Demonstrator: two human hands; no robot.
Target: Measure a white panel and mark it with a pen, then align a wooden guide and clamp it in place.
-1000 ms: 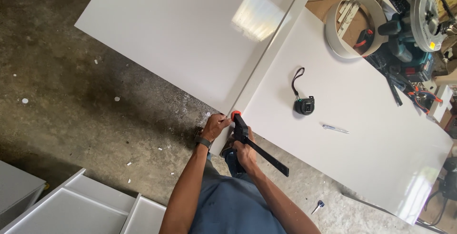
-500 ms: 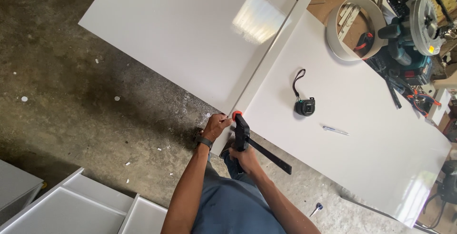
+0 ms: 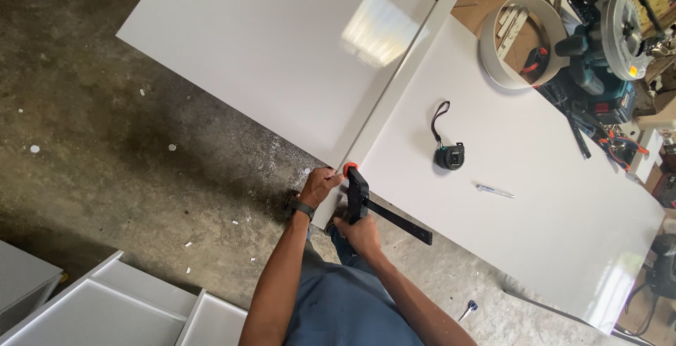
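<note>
A black bar clamp [image 3: 384, 212] with an orange pad sits at the near end of a narrow white strip [image 3: 394, 89] that lies between two large white panels [image 3: 267, 57]. My right hand [image 3: 360, 232] grips the clamp's black handle. My left hand [image 3: 320, 185] presses on the strip's near end, just left of the orange pad; a dark watch is on that wrist.
On the right panel [image 3: 563, 198] lie a black tape measure [image 3: 448, 154] with a strap and a pen [image 3: 494, 191]. A circular saw [image 3: 609, 43] and a roll of white edge banding [image 3: 517, 43] are at the far right. White cabinet parts [image 3: 113, 304] stand on the concrete floor at lower left.
My hands and the clamp stay at the strip's near end. The view has shifted slightly; my left hand's fingers have edged closer to the orange pad.
</note>
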